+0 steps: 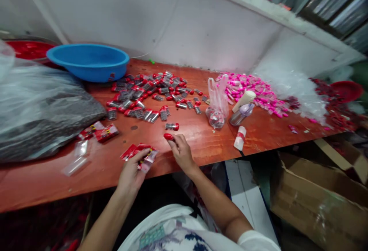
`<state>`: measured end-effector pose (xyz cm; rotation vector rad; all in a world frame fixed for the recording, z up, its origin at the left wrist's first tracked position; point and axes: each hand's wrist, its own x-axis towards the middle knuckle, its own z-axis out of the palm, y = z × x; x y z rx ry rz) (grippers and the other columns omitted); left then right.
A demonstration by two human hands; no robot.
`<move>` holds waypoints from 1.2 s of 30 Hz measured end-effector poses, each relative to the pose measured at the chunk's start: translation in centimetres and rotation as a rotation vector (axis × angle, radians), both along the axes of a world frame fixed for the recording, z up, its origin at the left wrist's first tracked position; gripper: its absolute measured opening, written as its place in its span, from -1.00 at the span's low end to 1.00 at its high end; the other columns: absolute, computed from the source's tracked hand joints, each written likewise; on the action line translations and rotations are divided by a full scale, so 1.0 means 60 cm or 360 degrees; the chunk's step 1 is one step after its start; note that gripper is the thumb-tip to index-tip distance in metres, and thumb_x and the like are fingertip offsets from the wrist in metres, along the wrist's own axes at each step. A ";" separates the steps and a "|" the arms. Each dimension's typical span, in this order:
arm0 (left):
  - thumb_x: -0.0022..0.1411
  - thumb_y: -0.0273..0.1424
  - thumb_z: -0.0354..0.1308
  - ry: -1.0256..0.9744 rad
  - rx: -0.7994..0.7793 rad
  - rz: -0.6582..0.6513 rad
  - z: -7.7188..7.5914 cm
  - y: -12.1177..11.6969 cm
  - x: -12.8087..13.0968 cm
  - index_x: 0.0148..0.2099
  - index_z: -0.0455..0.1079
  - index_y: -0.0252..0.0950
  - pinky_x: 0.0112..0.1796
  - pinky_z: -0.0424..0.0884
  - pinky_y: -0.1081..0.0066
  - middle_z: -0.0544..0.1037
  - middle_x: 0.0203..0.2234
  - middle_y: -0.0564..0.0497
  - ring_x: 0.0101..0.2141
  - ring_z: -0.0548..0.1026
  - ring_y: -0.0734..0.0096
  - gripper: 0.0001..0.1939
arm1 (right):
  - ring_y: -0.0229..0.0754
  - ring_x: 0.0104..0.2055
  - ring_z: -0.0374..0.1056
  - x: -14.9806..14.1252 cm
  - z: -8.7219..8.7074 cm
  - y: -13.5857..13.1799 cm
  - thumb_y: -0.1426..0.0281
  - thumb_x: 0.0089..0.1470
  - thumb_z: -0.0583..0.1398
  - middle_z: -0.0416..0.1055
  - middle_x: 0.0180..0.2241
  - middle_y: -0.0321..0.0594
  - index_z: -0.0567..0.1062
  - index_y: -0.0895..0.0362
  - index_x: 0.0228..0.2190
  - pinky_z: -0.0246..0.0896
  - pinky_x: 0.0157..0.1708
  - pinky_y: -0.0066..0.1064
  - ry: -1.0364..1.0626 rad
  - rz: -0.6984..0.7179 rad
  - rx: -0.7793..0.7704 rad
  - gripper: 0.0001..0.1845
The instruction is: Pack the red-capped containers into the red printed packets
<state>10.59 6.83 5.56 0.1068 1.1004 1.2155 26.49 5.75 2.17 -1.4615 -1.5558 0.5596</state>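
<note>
My left hand [132, 171] is closed on a small stack of red-printed plastic packets [140, 155] at the near edge of the brown table [43, 178]. My right hand [181, 150] pinches a small red-capped tube [169, 137] just above the tabletop. Another red-capped tube [171, 126] lies alone a little beyond it. A wide heap of the same red-capped tubes [146, 95] spreads across the middle of the table.
A blue basin [89, 61] stands at the back left, a red one [27, 49] behind it. A large clear bag [34, 109] fills the left. Loose packets [99, 131], a knotted bag [217, 107], bottles [243, 109], pink tubes [253, 89]. Cardboard box [319, 201] below right.
</note>
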 end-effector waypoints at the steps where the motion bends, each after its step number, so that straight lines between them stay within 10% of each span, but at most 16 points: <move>1: -0.04 -0.74 0.15 -0.0025 0.0011 -0.0009 0.000 -0.003 0.002 -0.45 0.42 -0.38 -0.41 0.52 0.50 0.55 -0.55 0.03 -0.51 0.53 0.47 -0.82 | -0.18 -0.06 0.32 -0.007 0.002 -0.019 0.25 0.23 0.01 0.36 -0.11 -0.14 0.41 0.05 -0.03 0.31 -0.08 -0.35 0.0182 0.0025 -0.0031 -0.66; 8: -0.07 -0.72 0.21 -0.0092 -0.0055 0.0062 0.000 -0.017 0.010 -0.49 0.39 -0.38 -0.41 0.47 0.50 0.51 -0.59 0.04 -0.54 0.49 0.50 -0.84 | -0.23 -0.32 0.34 -0.035 0.008 -0.095 0.17 0.14 0.10 0.30 -0.23 -0.22 0.45 0.03 -0.11 0.40 -0.56 -0.47 0.0932 0.0272 -0.0505 -0.67; 36: -0.11 -0.70 0.26 -0.0104 0.0094 0.0160 0.002 -0.044 0.001 -0.46 0.43 -0.45 -0.41 0.49 0.44 0.56 -0.54 -0.05 -0.51 0.53 0.41 -0.87 | -0.36 -0.48 0.25 -0.051 0.019 -0.111 0.26 0.15 0.12 0.25 -0.28 -0.24 0.45 0.07 -0.11 0.23 -0.67 -0.55 0.0784 0.0197 -0.0209 -0.71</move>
